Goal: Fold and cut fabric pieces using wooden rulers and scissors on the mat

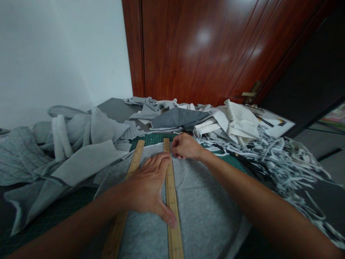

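Grey knit fabric (207,208) lies spread before me on a green cutting mat (70,207). Two wooden rulers run lengthwise over it, a left ruler (135,158) and a right ruler (174,201). My left hand (148,185) is spread flat between them, its fingertips and thumb pressing on the right ruler. Close to that ruler's far end, my right hand (185,146) rests on the fabric with curled, pinched fingers. Whatever they hold, if anything, is hidden.
Grey fabric pieces (86,169) are heaped at the left. More folded cloth (180,117) lies along the back, before a brown wooden door (188,54). On the right are black-handled scissors (252,165) and a tangle of thin fabric strips (291,172).
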`<action>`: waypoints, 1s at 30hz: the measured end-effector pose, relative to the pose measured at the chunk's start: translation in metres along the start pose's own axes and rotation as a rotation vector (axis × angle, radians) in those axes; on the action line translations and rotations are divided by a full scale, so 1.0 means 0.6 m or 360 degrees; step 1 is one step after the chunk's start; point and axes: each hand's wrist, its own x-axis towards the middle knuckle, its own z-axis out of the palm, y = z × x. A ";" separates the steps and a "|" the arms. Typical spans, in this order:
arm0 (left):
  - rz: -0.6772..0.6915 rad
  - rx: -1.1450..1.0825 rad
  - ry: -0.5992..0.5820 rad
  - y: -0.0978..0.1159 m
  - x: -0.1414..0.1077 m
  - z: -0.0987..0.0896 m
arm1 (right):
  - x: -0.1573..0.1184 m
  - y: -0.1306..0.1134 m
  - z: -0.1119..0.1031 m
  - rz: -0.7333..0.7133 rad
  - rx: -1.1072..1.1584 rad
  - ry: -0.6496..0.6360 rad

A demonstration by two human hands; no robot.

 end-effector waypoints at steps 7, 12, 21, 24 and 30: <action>-0.0021 -0.0033 -0.0032 0.009 0.002 -0.012 | 0.026 -0.012 -0.005 0.0046 -0.0012 -0.0046; -0.0046 -0.0002 -0.0074 0.007 0.000 -0.012 | 0.059 -0.019 -0.013 0.0080 -0.0002 -0.0010; -0.0074 0.0022 -0.0092 0.004 0.002 -0.005 | 0.071 -0.021 -0.023 0.0116 0.0011 0.0157; -0.0070 0.0020 -0.0094 0.004 0.002 -0.006 | 0.063 -0.020 -0.024 0.0104 0.0003 0.0172; -0.0056 0.0033 -0.0086 0.002 0.001 -0.003 | 0.041 -0.020 -0.013 0.0076 -0.0067 0.0144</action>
